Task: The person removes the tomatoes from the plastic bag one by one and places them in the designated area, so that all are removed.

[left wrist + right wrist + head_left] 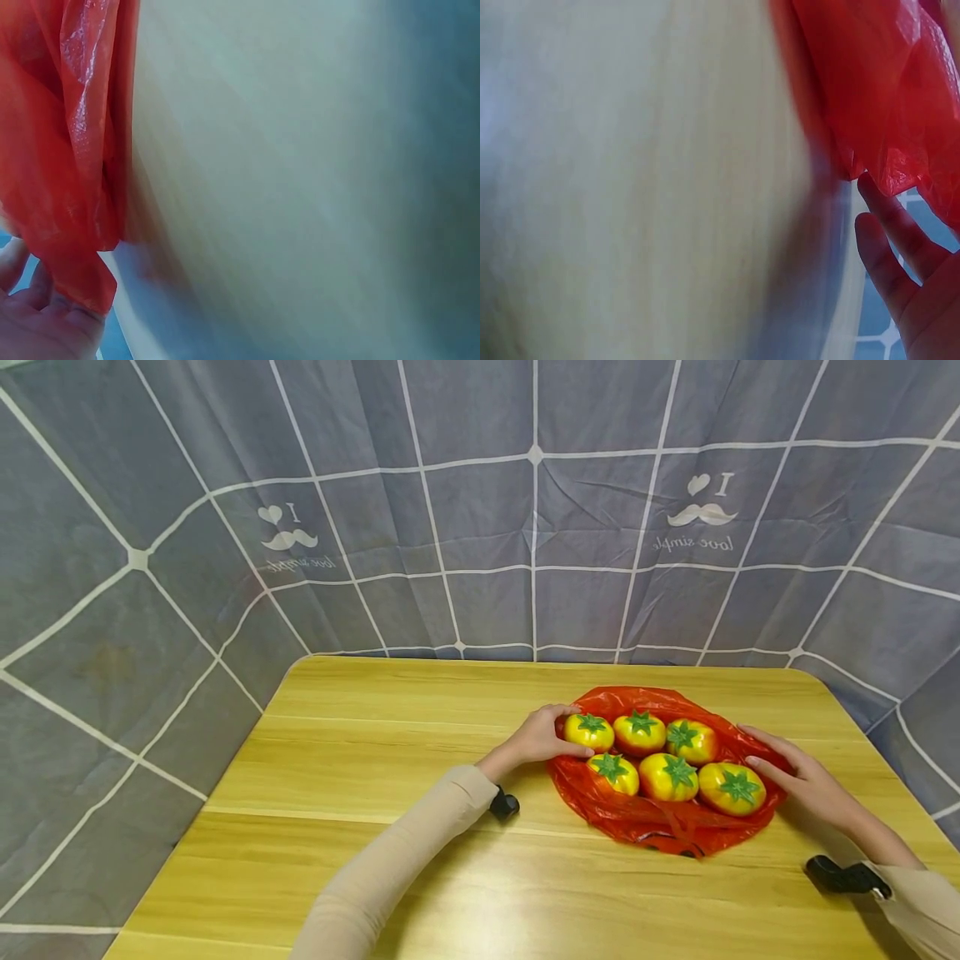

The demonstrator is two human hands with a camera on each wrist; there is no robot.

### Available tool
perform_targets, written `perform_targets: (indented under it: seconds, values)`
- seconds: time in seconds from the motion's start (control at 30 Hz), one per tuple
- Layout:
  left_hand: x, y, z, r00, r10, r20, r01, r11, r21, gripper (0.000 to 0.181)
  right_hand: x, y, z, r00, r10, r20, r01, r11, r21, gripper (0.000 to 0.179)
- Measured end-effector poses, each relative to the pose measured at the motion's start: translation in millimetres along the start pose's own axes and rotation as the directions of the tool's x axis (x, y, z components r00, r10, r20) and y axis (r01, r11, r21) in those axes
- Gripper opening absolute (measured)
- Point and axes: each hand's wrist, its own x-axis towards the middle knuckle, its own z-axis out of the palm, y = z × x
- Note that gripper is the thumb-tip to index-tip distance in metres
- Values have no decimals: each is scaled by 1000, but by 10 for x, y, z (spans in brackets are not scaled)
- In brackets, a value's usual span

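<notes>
A red plastic bag [600, 817] lies spread on the wooden table, with several yellow-orange persimmons [670, 777] with green star-shaped leaves sitting in it in two rows. My left hand [545, 735] grips the bag's left side, thumb and fingers curved about the leftmost persimmon [583, 737] of the back row. In the left wrist view, the bag's folds partly hide the fingers of that hand [52, 322]. At the bag's right side, the extended fingers of my right hand [806, 785] touch the plastic. In the right wrist view that hand [922, 292] has its fingertips against the bag's edge.
The wood-grain table [360, 735] extends left and forward of the bag. Grey curtains [480, 527] with white lines hang along its back and sides. Each wrist carries a black strap device, such as the right one [847, 877].
</notes>
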Motion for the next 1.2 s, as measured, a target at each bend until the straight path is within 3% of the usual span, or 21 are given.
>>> perform_targets:
  seconds: [0.53,0.83,1.2]
  values:
    - [-52,22,-4,998,9,-58,-11,1000,-30,69,-4,14,11,1000,-9,2,9,1000,10,51]
    - [-70,27,8,992,46,-116,-48,999,-18,68,-18,31,20,1000,-3,5,3,1000,14,50]
    - [-97,75,-9,989,65,-132,-68,998,-18,67,-5,29,5,1000,-19,-2,19,1000,21,50]
